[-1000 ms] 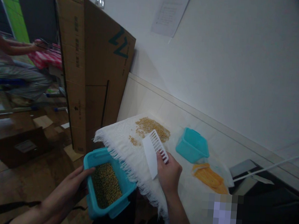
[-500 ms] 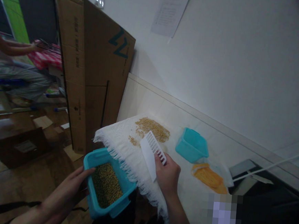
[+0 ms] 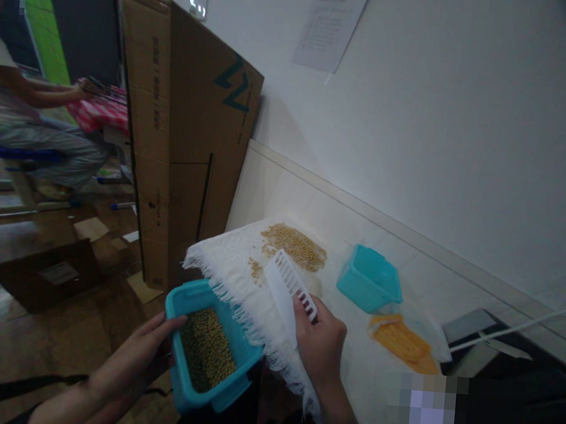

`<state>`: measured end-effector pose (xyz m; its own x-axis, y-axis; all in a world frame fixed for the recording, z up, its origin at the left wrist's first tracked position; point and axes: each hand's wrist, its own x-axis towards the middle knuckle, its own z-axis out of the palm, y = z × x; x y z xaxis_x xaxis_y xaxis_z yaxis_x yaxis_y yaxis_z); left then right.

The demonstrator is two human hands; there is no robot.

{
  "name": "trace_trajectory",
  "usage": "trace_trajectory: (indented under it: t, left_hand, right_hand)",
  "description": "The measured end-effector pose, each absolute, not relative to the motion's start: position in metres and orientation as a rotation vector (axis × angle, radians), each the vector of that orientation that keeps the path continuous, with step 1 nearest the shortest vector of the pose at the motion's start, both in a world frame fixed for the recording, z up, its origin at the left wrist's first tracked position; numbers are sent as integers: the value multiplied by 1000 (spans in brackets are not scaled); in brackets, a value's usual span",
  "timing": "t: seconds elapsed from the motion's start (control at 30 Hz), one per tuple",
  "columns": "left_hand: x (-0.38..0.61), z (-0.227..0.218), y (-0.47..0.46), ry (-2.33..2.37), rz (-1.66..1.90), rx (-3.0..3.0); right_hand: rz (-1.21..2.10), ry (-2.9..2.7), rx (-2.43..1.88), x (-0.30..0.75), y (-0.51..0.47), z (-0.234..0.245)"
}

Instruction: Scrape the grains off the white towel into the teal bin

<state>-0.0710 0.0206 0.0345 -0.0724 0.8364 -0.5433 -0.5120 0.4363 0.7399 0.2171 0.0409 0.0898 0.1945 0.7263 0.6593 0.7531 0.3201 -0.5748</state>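
Note:
My left hand [image 3: 147, 351] grips the near-left wall of a teal plastic container [image 3: 246, 359], thumb over the rim. Inside lie yellow soybeans [image 3: 216, 347] and, along the left, a darker green layer. The container sits just under the fringed edge of a white cloth [image 3: 241, 248]. My right hand [image 3: 319, 339] is closed around a white plastic scraper [image 3: 279, 290] with a slotted edge, held over the cloth. Beyond the scraper, a spread of soybeans [image 3: 297, 244] lies on the cloth, with a few loose ones to its left.
A second teal container [image 3: 370, 281] stands right of the beans, beside an orange cloth-like item [image 3: 403, 342] with clear plastic. A tall cardboard box [image 3: 193, 113] leans at the wall. At far left, a person [image 3: 22, 93] sits by a red checked cloth [image 3: 99, 112].
The whole view has shifted slightly, so things appear a little further right. Both hands keep their holds; scraper and container hardly move relative to the cloth.

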Motion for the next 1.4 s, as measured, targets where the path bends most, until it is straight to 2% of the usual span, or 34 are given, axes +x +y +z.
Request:
trace_trajectory:
  t: [0.3, 1.4]
  left_hand:
    - [-66, 57, 18, 1196, 1129, 293]
    - [-73, 37, 21, 1199, 1121, 384]
  right_hand:
    - [-47, -1628, -1338, 221, 49, 82]
    - [160, -1687, -1314, 219, 58, 83]
